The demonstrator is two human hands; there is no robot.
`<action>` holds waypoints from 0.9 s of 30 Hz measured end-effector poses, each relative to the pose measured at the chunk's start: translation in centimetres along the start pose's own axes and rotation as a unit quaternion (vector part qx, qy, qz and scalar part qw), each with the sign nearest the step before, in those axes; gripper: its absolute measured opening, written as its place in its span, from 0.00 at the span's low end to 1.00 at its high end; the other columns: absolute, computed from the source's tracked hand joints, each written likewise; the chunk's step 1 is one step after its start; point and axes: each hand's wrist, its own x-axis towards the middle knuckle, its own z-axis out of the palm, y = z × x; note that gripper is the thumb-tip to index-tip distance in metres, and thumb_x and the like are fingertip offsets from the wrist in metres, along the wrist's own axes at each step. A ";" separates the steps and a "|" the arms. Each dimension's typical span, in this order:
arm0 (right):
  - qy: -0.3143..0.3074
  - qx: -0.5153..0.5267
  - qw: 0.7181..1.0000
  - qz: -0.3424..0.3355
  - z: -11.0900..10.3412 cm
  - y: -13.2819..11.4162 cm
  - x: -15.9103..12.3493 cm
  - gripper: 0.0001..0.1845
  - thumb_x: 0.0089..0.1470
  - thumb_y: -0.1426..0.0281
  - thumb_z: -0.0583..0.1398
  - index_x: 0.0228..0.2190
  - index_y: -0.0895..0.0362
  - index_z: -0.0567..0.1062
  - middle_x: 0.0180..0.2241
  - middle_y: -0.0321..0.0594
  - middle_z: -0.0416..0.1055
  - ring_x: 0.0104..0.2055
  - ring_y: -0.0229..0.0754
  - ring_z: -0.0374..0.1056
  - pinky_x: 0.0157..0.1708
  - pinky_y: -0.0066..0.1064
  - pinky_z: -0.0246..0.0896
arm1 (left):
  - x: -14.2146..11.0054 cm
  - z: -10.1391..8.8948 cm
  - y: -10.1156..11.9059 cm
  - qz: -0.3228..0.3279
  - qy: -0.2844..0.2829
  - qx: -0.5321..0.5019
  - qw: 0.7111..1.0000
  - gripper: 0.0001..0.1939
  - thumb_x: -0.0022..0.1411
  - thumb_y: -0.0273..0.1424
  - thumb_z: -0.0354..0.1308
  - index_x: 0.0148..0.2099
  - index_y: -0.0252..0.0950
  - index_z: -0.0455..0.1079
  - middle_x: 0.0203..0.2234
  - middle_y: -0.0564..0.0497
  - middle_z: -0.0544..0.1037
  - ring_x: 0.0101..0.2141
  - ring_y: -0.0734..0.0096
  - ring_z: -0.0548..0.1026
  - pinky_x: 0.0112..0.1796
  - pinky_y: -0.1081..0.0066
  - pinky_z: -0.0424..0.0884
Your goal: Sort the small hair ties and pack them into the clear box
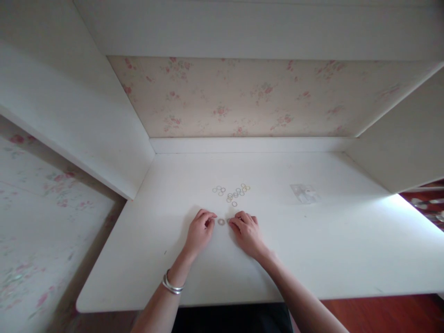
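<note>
My left hand point(202, 231) rests on the white desk with its fingers curled and its thumb and forefinger close together. Whether a thin object sits between those fingertips is too small to make out. My right hand point(248, 232) is closed too, its fingertips pinching the edge of a small thin ring that they partly cover. Between the two hands a small beige-grey ring point(221, 222) lies flat on the desk. Beyond them several loose thin rings point(236, 194) are scattered, some overlapping, a few with a yellowish tint. Another small cluster of rings point(218, 189) lies to their left.
A clear plastic bag point(304, 193) lies on the desk point(347, 249) to the right. White panels point(69, 92) rise at the left and right, with a shelf point(263, 30) overhead and flowered wallpaper point(243, 99) behind. A silver bracelet point(172, 283) circles my left wrist.
</note>
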 end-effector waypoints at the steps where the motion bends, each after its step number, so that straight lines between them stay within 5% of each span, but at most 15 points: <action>1: 0.001 0.006 1.000 -0.002 0.0 0.0 0.0 0.11 0.60 0.69 0.52 0.35 0.52 0.75 0.37 0.40 0.68 0.39 0.40 0.63 0.41 0.35 0.52 | 0.0 0.0 0.0 0.000 0.000 0.001 1.000 0.09 0.61 0.26 0.49 0.38 0.38 0.71 0.34 0.51 0.71 0.34 0.73 0.71 0.34 0.73 0.68; 6: 0.055 0.052 0.997 0.011 -0.3 0.8 -0.5 0.11 0.59 0.67 0.52 0.34 0.53 0.75 0.35 0.40 0.68 0.39 0.40 0.64 0.40 0.34 0.53 | 0.0 0.0 0.0 -0.009 -0.006 0.008 1.000 0.09 0.61 0.26 0.48 0.38 0.38 0.71 0.34 0.51 0.72 0.33 0.73 0.71 0.34 0.73 0.68; 12: 0.117 0.143 0.975 0.122 -1.5 3.1 -2.9 0.15 0.59 0.62 0.51 0.34 0.54 0.75 0.35 0.42 0.68 0.35 0.40 0.65 0.35 0.32 0.59 | 1.3 0.1 0.7 -0.010 -0.028 0.022 0.999 0.08 0.61 0.27 0.50 0.38 0.37 0.71 0.35 0.50 0.72 0.33 0.74 0.72 0.35 0.73 0.69; 20: 0.121 0.206 0.956 0.170 -1.7 4.3 -4.4 0.16 0.58 0.59 0.52 0.32 0.54 0.75 0.33 0.40 0.68 0.26 0.36 0.62 0.27 0.29 0.58 | 7.1 1.9 2.8 0.057 -0.091 0.156 0.982 0.09 0.63 0.31 0.49 0.40 0.39 0.71 0.38 0.50 0.72 0.37 0.72 0.73 0.41 0.72 0.68; 27: 0.106 0.219 0.958 0.152 -2.1 4.2 -4.3 0.17 0.59 0.60 0.51 0.32 0.55 0.75 0.34 0.41 0.68 0.26 0.36 0.63 0.27 0.29 0.59 | 11.3 3.2 2.5 0.038 -0.134 0.262 0.955 0.11 0.63 0.32 0.49 0.41 0.40 0.72 0.41 0.50 0.72 0.37 0.70 0.73 0.40 0.71 0.66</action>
